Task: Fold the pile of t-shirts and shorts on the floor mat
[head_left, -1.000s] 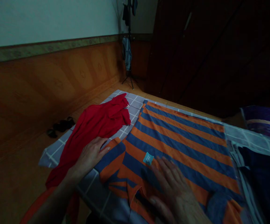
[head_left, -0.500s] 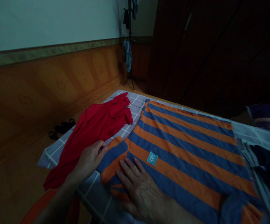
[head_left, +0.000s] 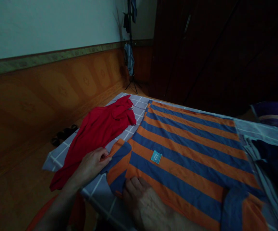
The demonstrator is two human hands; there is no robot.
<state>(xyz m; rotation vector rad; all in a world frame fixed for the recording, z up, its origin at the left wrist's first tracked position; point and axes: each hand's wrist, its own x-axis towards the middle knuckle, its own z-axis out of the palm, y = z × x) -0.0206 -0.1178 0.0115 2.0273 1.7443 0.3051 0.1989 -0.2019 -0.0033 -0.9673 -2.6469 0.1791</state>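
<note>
An orange and blue striped T-shirt [head_left: 177, 147] lies spread over a grey checked sheet, a small light-blue patch [head_left: 156, 157] on its front. My left hand [head_left: 94, 164] is closed on the edge of its left sleeve, thumb and forefinger pinched together. Near the shirt's shoulder seam, my right hand [head_left: 141, 199] has its fingers curled against the fabric at the near edge; the fingertips are partly hidden. To the left, beside my left hand, lies a red garment [head_left: 97, 128], loosely laid out.
Dark folded clothes [head_left: 271, 157] lie at the right, with a purple item [head_left: 273, 112] behind them. A coat stand [head_left: 130, 57] holds hanging clothes in the corner. Dark footwear [head_left: 64, 133] sits on the floor by the wall. Something red-orange [head_left: 76, 211] stands below my left forearm.
My right hand has gone from lying flat with fingers stretched to curled fingers at the shirt's near edge. The sleeve now lies flatter. My left hand stays at the sleeve edge.
</note>
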